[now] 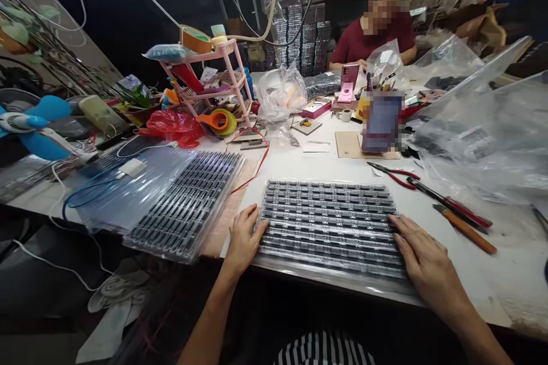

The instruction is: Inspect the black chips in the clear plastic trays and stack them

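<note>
A clear plastic tray (327, 228) lies on the table in front of me, filled with rows of dark, slim parts whose kind I cannot make out. My left hand (245, 236) grips its left edge, thumb over the rim. On the opposite side, my right hand (422, 251) holds the right edge, with the fingers along the rim and the thumb lower down. To the left rests a similar filled tray (190, 205), set at a slant on clear plastic sheets (137, 182).
Red-handled pliers (396, 175) and an orange-handled knife (468, 230) lie at right, near large plastic bags (492, 131). A pink rack (231, 77) stands at back left, a blue fan (38, 120) at far left. A person (372, 40) in a dark red shirt sits opposite.
</note>
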